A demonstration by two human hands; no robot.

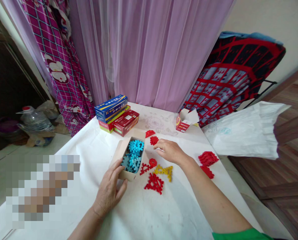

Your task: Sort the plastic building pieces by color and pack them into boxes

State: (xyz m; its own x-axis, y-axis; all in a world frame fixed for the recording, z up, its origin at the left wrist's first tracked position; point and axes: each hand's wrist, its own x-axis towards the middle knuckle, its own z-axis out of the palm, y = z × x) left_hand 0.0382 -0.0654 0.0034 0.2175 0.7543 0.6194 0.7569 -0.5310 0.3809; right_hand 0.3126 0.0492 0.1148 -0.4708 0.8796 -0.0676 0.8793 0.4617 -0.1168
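Note:
My left hand (pixel 111 185) grips the near left edge of an open cardboard box (pixel 130 177), fingers over its rim and thumb at the near end. Light blue interlocking plastic building pieces (pixel 136 148) fill much of the box, with grey-blue ones (pixel 125 162) at its near left. Beyond the box's right side, my right hand (pixel 167 150) has its fingers bent together at a red toothed building piece (pixel 154 140). Close by lie a red half-round piece (pixel 150 133), a red round piece (pixel 152 162), joined red pieces (pixel 154 183) and yellow pieces (pixel 164 170).
Stacked boxes, a blue one (pixel 111 108) and a dark red one (pixel 126 122), stand at the back left. An opened red-and-white box (pixel 182 125) is at the back right. More red pieces (pixel 208 158) lie near the right edge of the white-covered table (pixel 89 146).

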